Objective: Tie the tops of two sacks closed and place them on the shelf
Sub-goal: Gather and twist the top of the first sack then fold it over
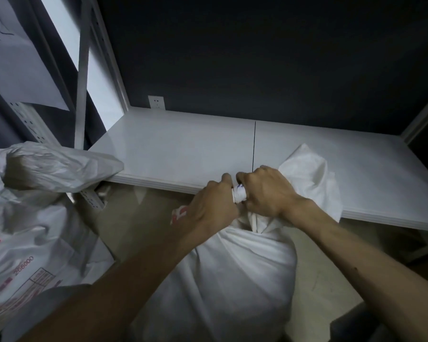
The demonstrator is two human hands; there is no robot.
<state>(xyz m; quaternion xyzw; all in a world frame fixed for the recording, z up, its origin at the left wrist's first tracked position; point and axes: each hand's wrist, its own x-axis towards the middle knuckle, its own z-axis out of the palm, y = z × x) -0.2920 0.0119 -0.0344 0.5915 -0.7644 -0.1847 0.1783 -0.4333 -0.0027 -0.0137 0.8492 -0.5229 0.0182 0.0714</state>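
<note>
Fingers (245, 180) of left hand (213, 206) and right hand (267, 191) clench the sack (232, 280) at its neck beside the shelf (183, 149).

Storeroom: metal shelving (183, 146), stacked sacks (35, 218)

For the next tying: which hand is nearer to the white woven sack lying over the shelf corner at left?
Left. The left hand is right of that white woven sack; the right hand lies farther right.
</note>
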